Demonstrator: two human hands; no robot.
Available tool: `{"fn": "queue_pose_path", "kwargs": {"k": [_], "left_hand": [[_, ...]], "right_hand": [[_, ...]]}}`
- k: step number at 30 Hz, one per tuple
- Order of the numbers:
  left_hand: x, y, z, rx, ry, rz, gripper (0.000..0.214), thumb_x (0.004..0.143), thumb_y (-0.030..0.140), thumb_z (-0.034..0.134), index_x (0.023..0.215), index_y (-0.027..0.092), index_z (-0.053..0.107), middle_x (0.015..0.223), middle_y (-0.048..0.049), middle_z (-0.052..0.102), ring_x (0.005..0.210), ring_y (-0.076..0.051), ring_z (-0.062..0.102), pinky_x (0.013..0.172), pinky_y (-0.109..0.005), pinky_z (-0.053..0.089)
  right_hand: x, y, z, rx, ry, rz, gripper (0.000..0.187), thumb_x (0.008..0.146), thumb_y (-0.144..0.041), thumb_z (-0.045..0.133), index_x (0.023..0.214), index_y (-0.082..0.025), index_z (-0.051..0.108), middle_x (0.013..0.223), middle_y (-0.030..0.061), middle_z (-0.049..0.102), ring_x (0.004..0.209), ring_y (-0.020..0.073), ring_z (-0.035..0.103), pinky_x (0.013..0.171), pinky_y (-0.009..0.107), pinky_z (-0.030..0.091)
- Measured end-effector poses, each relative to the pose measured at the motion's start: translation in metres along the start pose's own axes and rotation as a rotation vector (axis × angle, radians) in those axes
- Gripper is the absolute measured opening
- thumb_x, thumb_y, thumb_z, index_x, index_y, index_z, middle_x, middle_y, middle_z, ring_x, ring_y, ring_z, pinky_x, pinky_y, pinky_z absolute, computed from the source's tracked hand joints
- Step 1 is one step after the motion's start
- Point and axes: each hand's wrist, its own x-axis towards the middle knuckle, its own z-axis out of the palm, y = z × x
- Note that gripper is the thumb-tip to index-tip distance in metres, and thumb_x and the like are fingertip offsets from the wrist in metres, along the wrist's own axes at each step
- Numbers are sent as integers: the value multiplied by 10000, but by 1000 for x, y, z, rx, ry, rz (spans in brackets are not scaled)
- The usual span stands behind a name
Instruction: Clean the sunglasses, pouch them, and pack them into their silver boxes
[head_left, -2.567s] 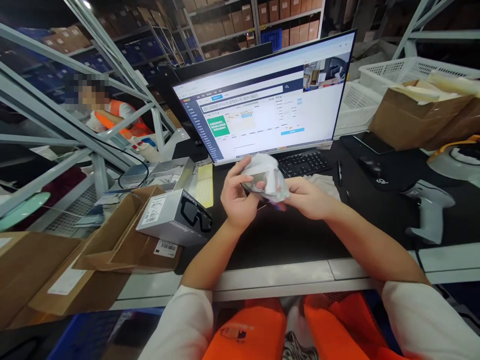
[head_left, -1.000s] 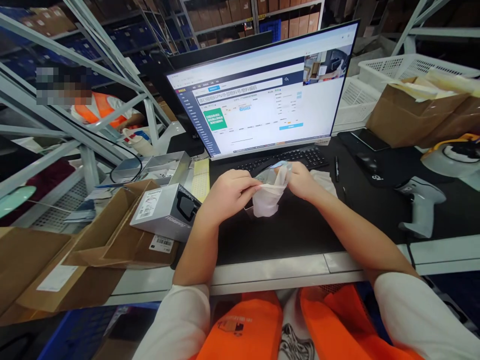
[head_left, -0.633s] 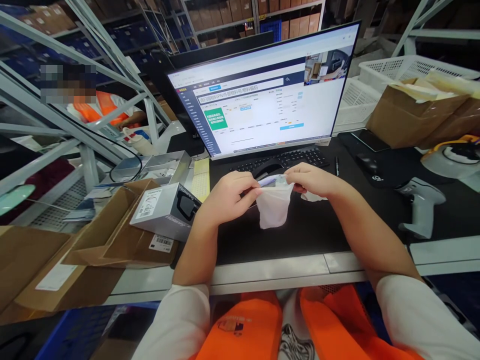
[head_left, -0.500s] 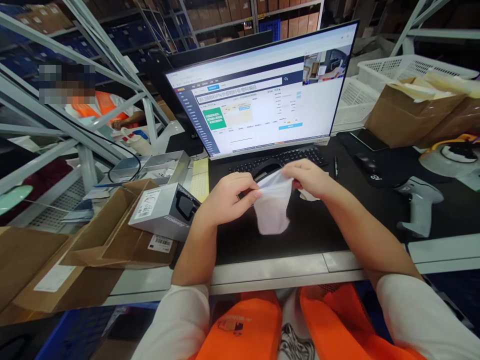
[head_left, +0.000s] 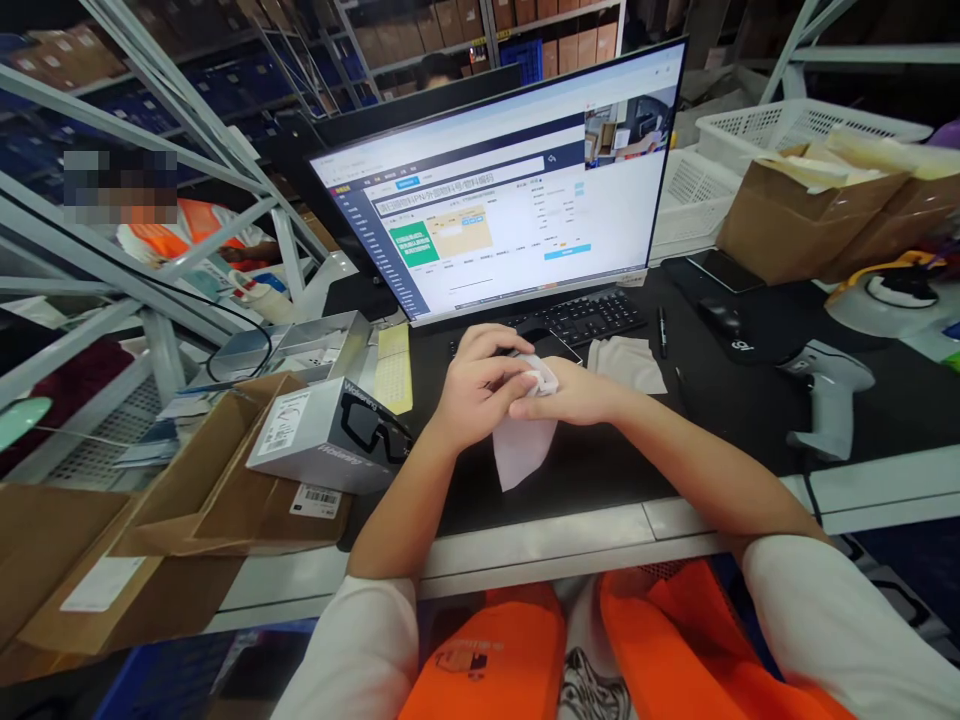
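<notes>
Both my hands meet over the black desk mat (head_left: 600, 460) in front of the keyboard (head_left: 577, 318). My left hand (head_left: 474, 388) and my right hand (head_left: 564, 396) are closed together on the top of a small white pouch (head_left: 519, 448), which hangs below them. A dark glasses-shaped item (head_left: 544, 342) lies just behind my hands by the keyboard. A second white cloth (head_left: 626, 362) lies flat to the right of my right hand. A grey glasses box (head_left: 324, 438) stands on an open cardboard carton (head_left: 217, 490) to my left.
A monitor (head_left: 502, 190) faces me. A handheld scanner (head_left: 825, 395), a mouse (head_left: 720, 315), a phone (head_left: 716, 270) and a pen (head_left: 663, 330) lie to the right. Cardboard boxes (head_left: 795, 215) and white baskets (head_left: 780, 125) stand at the back right. Another person in an orange vest (head_left: 187, 235) works behind the metal frame.
My hands came together and lowered a little; the pouch, held spread open between them before, now hangs pinched at its top. The dark glasses now lie on the mat.
</notes>
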Motion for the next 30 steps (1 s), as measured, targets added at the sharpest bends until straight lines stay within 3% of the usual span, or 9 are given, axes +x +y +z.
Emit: {"fn": "queue_pose_path", "kwargs": {"k": [3, 5, 9, 11, 14, 17, 19, 22, 30], "left_hand": [[-1, -11, 1, 31, 115, -96, 291, 1007, 406, 535, 1056, 213, 748, 1127, -92, 717, 1080, -221, 648, 966, -425, 533], [-2, -25, 5, 112, 106, -207, 317, 1027, 371, 484, 1054, 194, 745, 1071, -85, 716, 1026, -207, 654, 946, -399, 534], [-8, -55, 20, 450, -223, -350, 258, 964, 290, 570, 870, 183, 785, 1027, -96, 693, 1018, -250, 602, 962, -441, 516], [-10, -63, 26, 528, -291, -369, 239, 940, 264, 594, 850, 188, 802, 1081, -106, 671, 1056, -267, 580, 971, -451, 521], [-12, -63, 29, 554, -314, -419, 207, 920, 238, 619, 928, 207, 823, 1192, -110, 646, 1134, -274, 572, 1021, -448, 522], [-14, -55, 28, 624, -405, -437, 242, 869, 293, 711, 1080, 224, 807, 1484, -136, 518, 1315, -360, 504, 1078, -535, 489], [-16, -50, 27, 675, -484, -409, 382, 834, 325, 758, 1207, 245, 758, 1665, -139, 300, 1439, -433, 391, 1079, -619, 462], [-17, -47, 29, 695, -538, -349, 475, 832, 327, 766, 1298, 257, 696, 1736, -124, 83, 1544, -454, 226, 1104, -671, 415], [-17, -44, 33, 675, -595, -219, 645, 777, 99, 743, 1391, 248, 616, 1739, -128, 66, 1579, -458, 130, 1183, -701, 309]], "right_hand": [[-6, -11, -12, 55, 65, -10, 408, 843, -554, 711, 864, -147, 719, 903, 50, 729, 880, 202, 654, 812, 308, 499], [-13, -15, -32, 71, 152, -7, 375, 851, -531, 708, 900, -163, 761, 1040, 71, 761, 1008, 228, 678, 912, 322, 501], [-29, -10, -76, -138, 445, 105, 404, 898, -548, 638, 800, -180, 771, 1002, 79, 778, 970, 238, 700, 906, 326, 505], [-33, -5, -88, -318, 512, 193, 437, 922, -535, 587, 743, -176, 760, 980, 85, 779, 943, 250, 702, 890, 340, 503], [-29, 1, -88, -495, 436, 256, 422, 937, -468, 531, 725, -187, 764, 1206, 61, 748, 1048, 262, 688, 944, 346, 478], [-19, 4, -75, -533, 266, 254, 414, 941, -443, 506, 729, -202, 767, 1333, 24, 695, 1075, 244, 684, 994, 324, 454], [-14, 4, -68, -560, 153, 311, 415, 942, -450, 507, 733, -202, 766, 1166, 40, 760, 979, 231, 697, 942, 305, 468], [-13, 3, -62, -610, 15, 392, 415, 942, -439, 507, 708, -198, 751, 867, 50, 771, 844, 223, 681, 830, 292, 466], [-19, -11, -61, -621, -137, 514, 401, 922, -415, 510, 668, -209, 743, 781, 49, 745, 761, 210, 652, 768, 297, 432]]}}
